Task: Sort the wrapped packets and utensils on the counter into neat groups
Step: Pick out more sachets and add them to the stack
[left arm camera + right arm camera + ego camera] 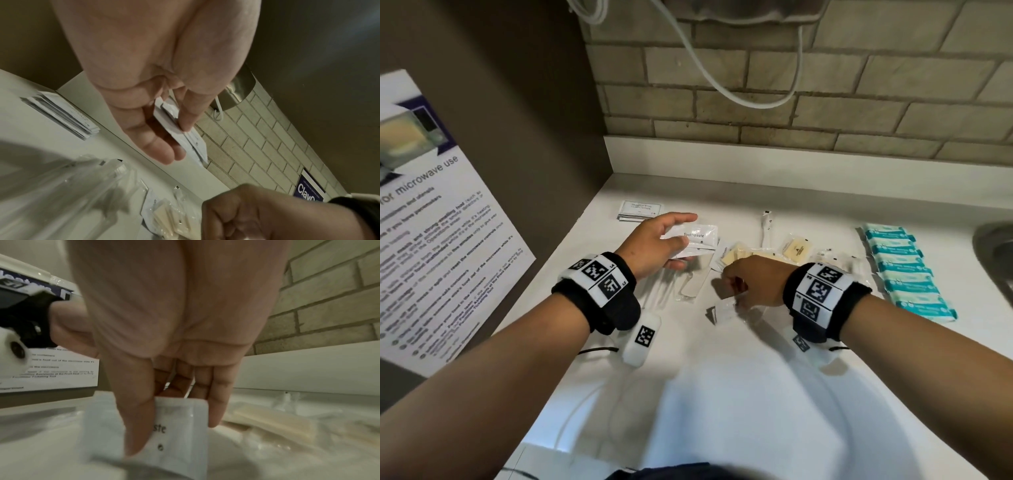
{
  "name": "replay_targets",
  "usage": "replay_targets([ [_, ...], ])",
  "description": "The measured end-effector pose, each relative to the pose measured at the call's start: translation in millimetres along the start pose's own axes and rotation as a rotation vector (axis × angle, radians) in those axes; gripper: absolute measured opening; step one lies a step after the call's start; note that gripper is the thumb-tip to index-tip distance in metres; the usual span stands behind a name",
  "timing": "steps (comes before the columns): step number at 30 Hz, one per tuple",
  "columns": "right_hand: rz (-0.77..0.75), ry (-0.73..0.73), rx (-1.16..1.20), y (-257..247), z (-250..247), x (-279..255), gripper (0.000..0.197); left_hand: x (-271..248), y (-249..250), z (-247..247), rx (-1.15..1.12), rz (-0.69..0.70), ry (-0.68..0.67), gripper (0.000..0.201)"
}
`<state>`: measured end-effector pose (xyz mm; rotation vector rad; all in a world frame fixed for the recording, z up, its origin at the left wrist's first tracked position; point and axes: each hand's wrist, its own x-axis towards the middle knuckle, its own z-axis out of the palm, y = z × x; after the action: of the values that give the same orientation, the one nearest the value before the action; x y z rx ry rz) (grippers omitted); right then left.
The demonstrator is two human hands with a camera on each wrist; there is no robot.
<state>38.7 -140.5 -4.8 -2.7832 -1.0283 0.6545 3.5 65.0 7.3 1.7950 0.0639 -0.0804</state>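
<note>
1. On the white counter point(722, 377), head view: left hand point(654, 245) raised above the surface, its grip pinched on a small stack of toothpaste sachets point(697, 241), thumb on top and fingers beneath.
2. Left wrist view adds what the head view hides: several thin sachets point(185, 136) lie layered between thumb and fingers.
3. Right hand point(753, 281), head view: knuckles up and fingers turned down at the counter; what it holds is hidden.
4. Right wrist view supplies it: the grip is closed on a single white sachet point(176, 434) printed "ste", thumb in front and fingers behind, its lower edge near the counter.
5. Shampoo packet pile point(640, 210): far left corner.
6. Cream soap bars point(796, 248): loose, just beyond the right hand.
7. Teal-wrapped packets point(904, 270): neat row at right, seen only in the head view.
8. Clear-wrapped utensils point(691, 286): between the two hands.
</note>
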Motion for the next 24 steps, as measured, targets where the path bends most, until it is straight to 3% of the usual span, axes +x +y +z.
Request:
replay_targets([
  [9, -0.191, 0.3, 0.32, -48.4, -59.7, 6.4, 0.032, -4.3, -11.2, -23.1, -0.017, -0.072, 0.033, 0.037],
  [13, -0.138, 0.35, 0.371, -68.8, -71.0, 25.9, 0.044, -7.7, -1.5, -39.6, -0.31, -0.148, 0.028, 0.029],
  [15, -0.113, 0.364, 0.391, -75.3, -70.4, 34.7, 0.05, -5.9, -1.9, -47.5, -0.352, -0.148, -0.006, 0.037],
  [17, -0.112, 0.382, 0.403, -78.3, -68.4, 42.4, 0.054, -3.4, -2.7, -50.5, -0.3, -0.116, -0.038, 0.041],
  [21, -0.09, 0.401, 0.386, -71.6, -66.2, 50.6, 0.058, 4.1, -8.1, -55.0, -0.168, -0.029, 0.033, 0.019],
  [24, 0.003, 0.322, 0.41, -47.2, -69.7, 53.8, 0.052, 8.5, -12.1, -61.0, -0.143, -0.001, 0.046, 0.016],
])
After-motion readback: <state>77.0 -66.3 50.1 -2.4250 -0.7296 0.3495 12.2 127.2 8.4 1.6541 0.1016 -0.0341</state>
